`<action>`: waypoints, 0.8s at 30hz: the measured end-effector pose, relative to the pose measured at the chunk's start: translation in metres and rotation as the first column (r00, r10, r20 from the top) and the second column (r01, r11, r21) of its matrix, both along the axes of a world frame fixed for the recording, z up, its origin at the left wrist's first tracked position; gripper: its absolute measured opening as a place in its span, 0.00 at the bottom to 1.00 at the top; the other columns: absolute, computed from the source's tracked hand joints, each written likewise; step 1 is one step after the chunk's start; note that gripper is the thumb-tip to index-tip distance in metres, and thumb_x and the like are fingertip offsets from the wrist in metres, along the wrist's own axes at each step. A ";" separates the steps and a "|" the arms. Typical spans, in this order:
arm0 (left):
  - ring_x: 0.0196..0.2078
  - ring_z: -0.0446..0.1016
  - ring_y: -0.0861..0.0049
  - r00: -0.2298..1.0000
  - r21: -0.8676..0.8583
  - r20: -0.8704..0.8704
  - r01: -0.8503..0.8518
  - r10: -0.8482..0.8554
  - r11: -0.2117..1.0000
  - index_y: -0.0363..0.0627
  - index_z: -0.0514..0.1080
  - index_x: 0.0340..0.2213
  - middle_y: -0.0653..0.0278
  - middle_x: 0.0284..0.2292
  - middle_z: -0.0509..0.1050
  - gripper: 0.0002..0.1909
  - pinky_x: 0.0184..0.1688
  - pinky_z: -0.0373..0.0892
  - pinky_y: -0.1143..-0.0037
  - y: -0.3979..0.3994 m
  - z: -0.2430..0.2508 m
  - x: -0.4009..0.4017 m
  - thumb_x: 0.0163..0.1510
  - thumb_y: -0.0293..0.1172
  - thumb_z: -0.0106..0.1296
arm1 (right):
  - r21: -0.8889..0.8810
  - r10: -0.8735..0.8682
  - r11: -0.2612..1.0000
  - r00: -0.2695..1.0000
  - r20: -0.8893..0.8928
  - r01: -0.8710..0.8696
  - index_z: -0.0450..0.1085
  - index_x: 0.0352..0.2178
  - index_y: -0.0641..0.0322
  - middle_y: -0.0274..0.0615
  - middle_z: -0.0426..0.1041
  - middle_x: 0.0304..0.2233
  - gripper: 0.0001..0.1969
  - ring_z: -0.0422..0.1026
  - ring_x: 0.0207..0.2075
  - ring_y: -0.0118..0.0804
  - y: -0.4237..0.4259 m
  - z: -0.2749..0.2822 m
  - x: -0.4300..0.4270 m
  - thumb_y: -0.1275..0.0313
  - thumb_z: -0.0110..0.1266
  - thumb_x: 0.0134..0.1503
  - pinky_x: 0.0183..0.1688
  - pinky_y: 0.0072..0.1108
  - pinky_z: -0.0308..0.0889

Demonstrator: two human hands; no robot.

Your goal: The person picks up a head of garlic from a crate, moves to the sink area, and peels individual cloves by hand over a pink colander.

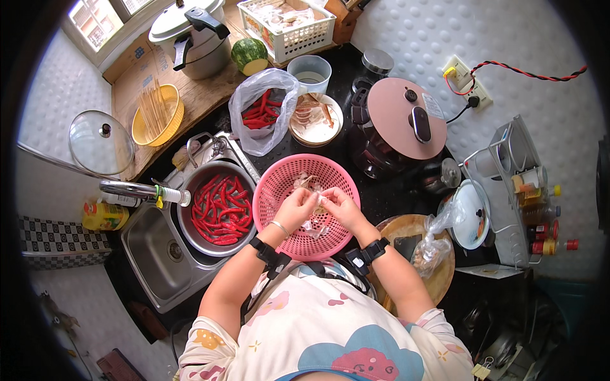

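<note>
Both of my hands meet above a pink plastic colander (271,190). My left hand (301,205) and my right hand (341,207) pinch a small whitish piece (320,199) between their fingertips; it looks like a garlic clove. Pale papery skins (315,230) and what seem to be garlic pieces lie in the colander beneath. To the left, a metal basin (187,238) of red chili peppers (221,209) sits over the sink. More red chilies (261,113) are in an open clear plastic bag (243,135) behind the colander.
The steel sink (151,252) and faucet (143,186) are at left. A bowl (329,135), a plastic tub (310,71) and an electric pressure cooker (402,119) stand behind. At right, a tied plastic bag (431,247) lies on a round wooden board (445,274), near a bottle rack (514,190).
</note>
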State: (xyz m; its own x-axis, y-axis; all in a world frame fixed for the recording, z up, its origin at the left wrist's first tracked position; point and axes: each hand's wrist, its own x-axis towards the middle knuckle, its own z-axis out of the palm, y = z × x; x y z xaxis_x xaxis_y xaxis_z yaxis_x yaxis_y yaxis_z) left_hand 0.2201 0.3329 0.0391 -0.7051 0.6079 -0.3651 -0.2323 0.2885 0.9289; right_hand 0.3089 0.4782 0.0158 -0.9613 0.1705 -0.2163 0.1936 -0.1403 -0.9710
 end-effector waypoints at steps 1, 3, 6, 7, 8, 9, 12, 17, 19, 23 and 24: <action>0.23 0.67 0.82 1.000 -0.001 0.001 0.003 -0.003 1.000 0.37 0.69 0.25 0.65 0.20 0.69 0.13 0.26 0.66 0.78 0.001 0.004 -0.001 0.54 0.36 0.48 | -0.001 -0.003 1.000 1.000 0.001 0.003 0.63 0.42 0.64 0.35 0.70 0.36 0.11 0.68 0.38 0.24 -0.001 -0.002 0.001 0.70 0.41 0.60 0.42 0.17 0.65; 0.22 0.62 0.87 0.967 -0.128 -0.199 0.138 -0.162 0.982 0.39 0.67 0.23 0.68 0.20 0.66 0.15 0.24 0.63 0.81 0.001 0.008 -0.002 0.55 0.39 0.47 | -0.043 -0.035 0.999 0.993 -0.114 0.030 0.63 0.42 0.65 0.33 0.69 0.34 0.11 0.67 0.37 0.23 -0.008 0.000 0.000 0.70 0.40 0.61 0.41 0.17 0.64; 0.22 0.62 0.86 0.981 0.010 -0.188 0.044 -0.042 0.999 0.38 0.67 0.26 0.69 0.20 0.67 0.13 0.24 0.61 0.81 0.007 -0.015 0.003 0.56 0.37 0.46 | -0.057 -0.111 0.993 0.986 -0.128 0.104 0.62 0.42 0.64 0.33 0.67 0.34 0.11 0.66 0.37 0.22 -0.021 0.012 -0.003 0.69 0.38 0.62 0.41 0.16 0.64; 0.22 0.63 0.85 0.990 0.114 -0.136 -0.018 0.034 0.993 0.37 0.68 0.26 0.67 0.18 0.66 0.15 0.25 0.62 0.79 0.007 -0.022 0.003 0.56 0.38 0.45 | -0.031 -0.137 0.990 0.979 -0.148 0.134 0.62 0.42 0.64 0.33 0.67 0.34 0.11 0.66 0.37 0.22 -0.022 0.014 -0.003 0.69 0.38 0.62 0.40 0.16 0.64; 0.22 0.63 0.85 0.990 0.114 -0.137 -0.019 0.035 0.993 0.37 0.68 0.26 0.67 0.18 0.66 0.15 0.25 0.62 0.79 0.007 -0.028 0.003 0.56 0.38 0.45 | -0.031 -0.136 0.991 0.979 -0.149 0.133 0.62 0.42 0.64 0.33 0.67 0.34 0.11 0.66 0.37 0.22 -0.022 0.015 -0.004 0.69 0.38 0.62 0.40 0.16 0.64; 0.22 0.63 0.85 0.994 0.211 0.033 -0.109 0.104 0.971 0.38 0.68 0.26 0.67 0.18 0.67 0.14 0.25 0.62 0.80 0.009 -0.029 0.002 0.57 0.37 0.45 | -0.071 -0.122 0.991 0.982 -0.144 0.113 0.62 0.42 0.63 0.33 0.67 0.35 0.11 0.66 0.36 0.23 -0.021 0.015 -0.004 0.69 0.38 0.62 0.40 0.15 0.64; 0.23 0.64 0.85 0.981 0.260 0.137 -0.171 0.139 0.950 0.38 0.68 0.27 0.66 0.19 0.67 0.13 0.27 0.63 0.80 0.009 -0.028 -0.002 0.57 0.36 0.43 | -0.196 -0.096 0.977 0.992 -0.076 0.080 0.61 0.43 0.61 0.35 0.67 0.36 0.11 0.68 0.37 0.25 -0.018 0.020 -0.001 0.68 0.38 0.62 0.39 0.16 0.65; 0.29 0.72 0.59 0.932 -0.254 -0.330 0.066 -0.151 0.965 0.36 0.70 0.29 0.49 0.26 0.73 0.18 0.34 0.66 0.67 -0.012 -0.030 -0.011 0.57 0.40 0.40 | -0.659 -0.103 0.750 0.994 -0.030 0.058 0.61 0.45 0.60 0.38 0.69 0.38 0.12 0.70 0.38 0.29 -0.004 0.026 -0.003 0.67 0.38 0.62 0.39 0.20 0.69; 0.33 0.72 0.54 0.946 -0.327 -0.247 0.124 -0.212 0.937 0.38 0.71 0.31 0.47 0.29 0.73 0.20 0.36 0.65 0.63 -0.011 -0.018 -0.009 0.56 0.44 0.40 | -0.557 -0.104 0.824 0.994 0.026 0.101 0.60 0.47 0.59 0.39 0.69 0.40 0.15 0.71 0.40 0.30 0.004 0.023 -0.004 0.64 0.37 0.62 0.39 0.21 0.70; 0.26 0.72 0.60 0.792 -0.525 -0.362 0.263 -0.492 0.810 0.38 0.71 0.30 0.51 0.23 0.72 0.17 0.31 0.66 0.68 -0.019 -0.025 -0.004 0.52 0.43 0.48 | -0.473 -0.101 0.874 0.993 0.056 0.116 0.59 0.48 0.59 0.39 0.69 0.40 0.14 0.70 0.41 0.31 0.005 0.024 -0.003 0.71 0.42 0.60 0.42 0.21 0.69; 0.24 0.72 0.61 0.681 -0.459 -0.592 0.154 -0.431 0.875 0.38 0.71 0.31 0.54 0.24 0.72 0.17 0.30 0.67 0.68 -0.020 -0.027 -0.002 0.51 0.42 0.48 | -0.472 -0.099 0.874 0.993 0.056 0.114 0.59 0.48 0.59 0.39 0.69 0.40 0.14 0.70 0.41 0.31 0.004 0.024 -0.003 0.71 0.42 0.60 0.42 0.21 0.69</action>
